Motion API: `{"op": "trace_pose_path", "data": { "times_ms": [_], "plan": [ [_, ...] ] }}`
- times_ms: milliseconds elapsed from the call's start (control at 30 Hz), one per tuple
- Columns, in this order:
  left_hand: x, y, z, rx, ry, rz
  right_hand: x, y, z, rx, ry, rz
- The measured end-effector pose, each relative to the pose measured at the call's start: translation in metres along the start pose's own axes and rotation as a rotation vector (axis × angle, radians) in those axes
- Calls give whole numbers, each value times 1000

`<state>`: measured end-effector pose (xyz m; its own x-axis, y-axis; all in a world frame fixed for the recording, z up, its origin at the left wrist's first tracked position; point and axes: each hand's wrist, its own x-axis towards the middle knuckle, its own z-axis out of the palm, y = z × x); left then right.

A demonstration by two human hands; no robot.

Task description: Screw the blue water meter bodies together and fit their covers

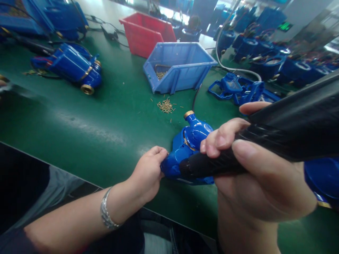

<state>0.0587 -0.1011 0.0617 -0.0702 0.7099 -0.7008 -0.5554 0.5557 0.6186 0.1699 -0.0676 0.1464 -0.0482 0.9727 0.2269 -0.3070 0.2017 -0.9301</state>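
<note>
A blue pump housing [189, 144] with a brass-rimmed port lies near the front edge of the green table [100, 116]. My left hand [148, 173] is closed on the housing's left end, a silver bracelet on its wrist. My right hand [254, 169] is wrapped around a black electric screwdriver [278, 137], close to the camera, its front end over the housing. The tool tip is hidden behind the tool body.
A small heap of brass screws [166, 106] lies beyond the housing, before an open blue bin [182, 67] and a red bin [147, 31]. Another blue pump [71, 67] lies at the left. Blue plastic frames [238, 90] and more pumps [270, 56] stand at the right.
</note>
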Motion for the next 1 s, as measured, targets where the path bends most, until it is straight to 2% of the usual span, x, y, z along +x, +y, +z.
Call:
{"op": "trace_pose_path", "data": {
  "times_ms": [133, 400, 567, 633, 733, 833, 933, 1000],
  "plan": [
    [-1, 2, 3, 0, 37, -3, 0, 1, -2, -46, -30, -39],
    [-2, 2, 4, 16, 23, 20, 2, 4, -6, -76, -80, -78],
    [1, 2, -3, 91, -37, 34, 6, -6, -7, -3, -237, 36],
    [2, 1, -7, 136, -36, 125, 10, -10, -10, 0, -250, 46],
    [1, -1, -10, 182, -26, 465, 17, -12, -18, 17, -221, 37],
    [-4, -1, -6, 283, -121, 767, 20, -10, -24, 80, -257, 70],
    [-4, -4, -1, 410, -247, 855, 16, -13, -22, 63, -398, 104],
    [-1, -9, 0, 462, -313, 910, 12, -22, -24, -96, -348, 79]
  ]
}}
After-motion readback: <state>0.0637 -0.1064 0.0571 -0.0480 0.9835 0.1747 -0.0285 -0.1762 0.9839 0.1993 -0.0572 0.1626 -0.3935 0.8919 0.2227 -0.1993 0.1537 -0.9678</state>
